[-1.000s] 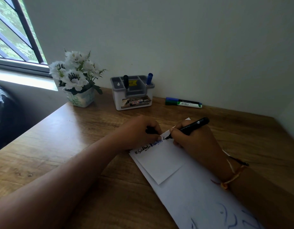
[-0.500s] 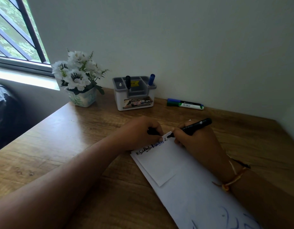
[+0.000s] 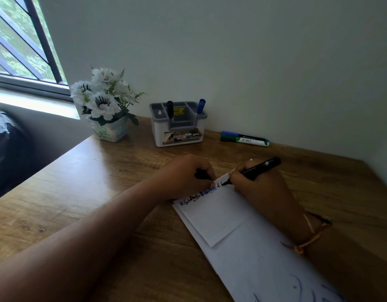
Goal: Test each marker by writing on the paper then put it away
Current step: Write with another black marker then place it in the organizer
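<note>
My right hand [image 3: 260, 188] grips a black marker [image 3: 259, 167], its tip touching the top edge of a small white paper [image 3: 214, 214]. Black and blue writing runs along that edge. My left hand [image 3: 186, 177] rests on the paper's upper left corner, closed around a black cap [image 3: 200, 174]. The small paper lies on a larger white sheet [image 3: 258, 262]. A grey-and-white holder [image 3: 178, 136] at the back has a black marker [image 3: 170, 109] and a blue marker [image 3: 201, 106] standing in it. Two markers, blue [image 3: 243, 134] and green [image 3: 245, 141], lie by the wall.
A pot of white flowers [image 3: 106, 101] stands left of the holder on the wooden desk [image 3: 90, 188]. A window [image 3: 20, 46] is at the far left, a dark object [image 3: 5, 140] below it. The wall closes the back and right corner.
The marker tip has crept rightward along the paper's top edge, adding a few black strokes after the blue writing. My left hand has stayed on the paper.
</note>
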A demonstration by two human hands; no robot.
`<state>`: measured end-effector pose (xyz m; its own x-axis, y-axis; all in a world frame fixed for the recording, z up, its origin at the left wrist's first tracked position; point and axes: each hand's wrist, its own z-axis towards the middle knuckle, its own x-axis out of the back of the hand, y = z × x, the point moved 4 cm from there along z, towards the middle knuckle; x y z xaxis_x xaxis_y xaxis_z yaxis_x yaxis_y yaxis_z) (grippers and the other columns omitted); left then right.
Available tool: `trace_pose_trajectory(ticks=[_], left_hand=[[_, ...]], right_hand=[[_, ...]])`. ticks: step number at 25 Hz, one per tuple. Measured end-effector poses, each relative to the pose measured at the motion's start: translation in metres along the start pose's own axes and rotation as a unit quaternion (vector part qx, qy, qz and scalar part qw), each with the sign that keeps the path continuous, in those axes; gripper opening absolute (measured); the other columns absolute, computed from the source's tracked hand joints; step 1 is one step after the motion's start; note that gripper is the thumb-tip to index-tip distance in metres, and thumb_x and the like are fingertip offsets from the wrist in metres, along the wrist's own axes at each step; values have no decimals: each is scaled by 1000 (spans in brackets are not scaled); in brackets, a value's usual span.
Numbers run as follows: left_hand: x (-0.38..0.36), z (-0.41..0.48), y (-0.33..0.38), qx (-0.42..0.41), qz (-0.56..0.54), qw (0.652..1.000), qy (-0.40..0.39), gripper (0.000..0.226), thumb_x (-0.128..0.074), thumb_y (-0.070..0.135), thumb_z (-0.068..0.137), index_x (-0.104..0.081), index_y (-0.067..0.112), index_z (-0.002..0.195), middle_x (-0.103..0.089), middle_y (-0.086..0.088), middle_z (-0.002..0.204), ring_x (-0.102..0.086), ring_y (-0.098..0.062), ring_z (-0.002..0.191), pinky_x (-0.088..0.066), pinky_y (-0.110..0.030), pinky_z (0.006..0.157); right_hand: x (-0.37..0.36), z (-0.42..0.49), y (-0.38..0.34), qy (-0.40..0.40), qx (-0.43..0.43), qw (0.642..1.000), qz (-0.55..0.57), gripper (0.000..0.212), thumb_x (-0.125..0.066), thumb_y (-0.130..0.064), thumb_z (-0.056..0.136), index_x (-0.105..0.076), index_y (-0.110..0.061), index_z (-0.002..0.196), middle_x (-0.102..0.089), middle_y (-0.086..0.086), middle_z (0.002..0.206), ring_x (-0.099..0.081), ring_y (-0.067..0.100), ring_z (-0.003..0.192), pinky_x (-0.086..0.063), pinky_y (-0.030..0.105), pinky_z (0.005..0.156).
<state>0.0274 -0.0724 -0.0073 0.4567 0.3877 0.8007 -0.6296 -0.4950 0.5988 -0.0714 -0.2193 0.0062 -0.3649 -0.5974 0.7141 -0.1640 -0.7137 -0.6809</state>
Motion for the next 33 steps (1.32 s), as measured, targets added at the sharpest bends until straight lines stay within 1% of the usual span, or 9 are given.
trace_pose_trajectory(ticks=[5, 9, 13, 15, 19, 22, 26, 30, 33], left_hand=[[1, 0, 0, -4, 1, 1000, 3, 11, -74, 32, 86, -74, 34, 97, -71, 16, 101, -64, -5, 94, -56, -33, 88], [0, 1, -1, 3, -5, 1000, -4, 11, -74, 34, 85, -73, 36, 96, -71, 16, 102, -65, -4, 94, -57, -34, 87], [1, 1, -1, 8, -2, 1000, -4, 12, -74, 34, 86, -73, 35, 97, -71, 15, 103, -64, -5, 94, -56, -34, 88], [1, 0, -1, 8, -5, 1000, -4, 11, -74, 34, 85, -73, 36, 96, -71, 15, 102, -64, -5, 94, -56, -35, 88], [1, 0, -2, 5, -9, 1000, -5, 11, -74, 33, 85, -73, 37, 95, -71, 15, 102, -65, -5, 94, -57, -36, 88], [1, 0, -1, 3, -8, 1000, -5, 11, -73, 33, 86, -73, 37, 96, -71, 15, 102, -65, -5, 93, -57, -35, 87], [1, -1, 0, 6, -7, 1000, -7, 11, -73, 32, 86, -73, 35, 97, -71, 15, 102, -65, -4, 93, -57, -34, 87], [2, -1, 0, 9, -5, 1000, -7, 12, -73, 33, 86, -73, 36, 98, -71, 16, 102, -64, -3, 93, -57, -31, 86], [2, -1, 0, 7, -10, 1000, -6, 11, -73, 32, 86, -73, 37, 95, -71, 16, 101, -65, -2, 92, -57, -29, 85]], right_hand=[[-2, 2, 4, 9, -1, 1000, -8, 8, -61, -22, 83, -66, -24, 77, -67, -3, 77, -62, 9, 70, -50, 26, 62], [-2, 3, 5, 21, -7, 999, -27, 22, -60, -20, 82, -53, -31, 65, -57, -9, 68, -54, 4, 62, -36, 19, 53], [-1, 2, 4, 17, -16, 1000, -1, 13, -62, -20, 82, -63, -30, 73, -65, -5, 76, -62, 12, 72, -50, 29, 63], [0, 2, 6, 29, -25, 999, 7, 8, -62, -20, 81, -67, -26, 78, -67, -4, 78, -63, 13, 74, -51, 31, 66], [-2, 2, 6, 30, -2, 999, -13, 6, -62, -20, 81, -67, -24, 78, -67, -3, 79, -62, 12, 73, -51, 31, 67], [0, 3, 8, 38, -21, 999, -4, 7, -62, -21, 83, -69, -19, 83, -69, -1, 79, -63, 13, 74, -51, 31, 69], [-2, 5, 8, 32, -18, 999, -20, 14, -62, -21, 80, -62, -30, 68, -63, -7, 69, -60, 9, 66, -45, 25, 58], [1, 4, 14, 56, -48, 997, 33, 8, -63, -25, 82, -71, -22, 82, -70, -1, 78, -65, 15, 75, -53, 34, 70], [0, 3, 15, 54, -32, 998, 19, 11, -64, -31, 84, -72, -24, 87, -71, -5, 81, -65, 11, 78, -53, 32, 74]])
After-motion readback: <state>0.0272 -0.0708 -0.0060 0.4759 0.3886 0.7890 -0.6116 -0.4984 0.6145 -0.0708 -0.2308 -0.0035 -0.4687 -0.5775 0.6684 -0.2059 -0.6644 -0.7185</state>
